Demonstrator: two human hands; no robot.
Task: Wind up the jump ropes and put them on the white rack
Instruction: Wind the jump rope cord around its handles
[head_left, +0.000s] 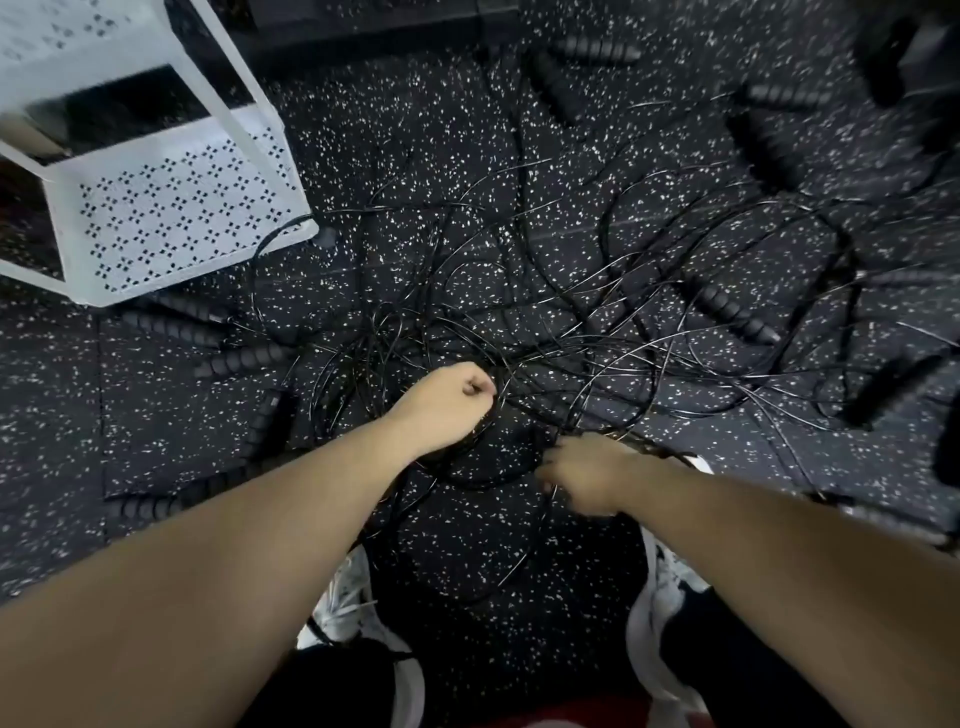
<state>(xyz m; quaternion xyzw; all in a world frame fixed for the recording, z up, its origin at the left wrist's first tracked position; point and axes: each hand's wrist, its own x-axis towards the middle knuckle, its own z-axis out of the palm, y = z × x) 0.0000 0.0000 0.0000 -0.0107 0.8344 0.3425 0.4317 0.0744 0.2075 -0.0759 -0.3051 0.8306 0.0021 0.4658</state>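
Head camera view, looking down at a dark speckled floor (156, 415) covered by a tangle of thin black jump ropes (519, 322) with ribbed black handles (735, 314) scattered around it. Both bare arms reach forward from the near edge. At centre, the left hand (452, 400) is curled into a fist, pinching a cord from the tangle. Just right and nearer, the right hand (587, 473) is blurred; its fingers curl among several cords, but how firmly it grips cannot be told. At far left stands the white rack (171, 208), its perforated shelf bare. White shoes (654, 613) show at the near edge.
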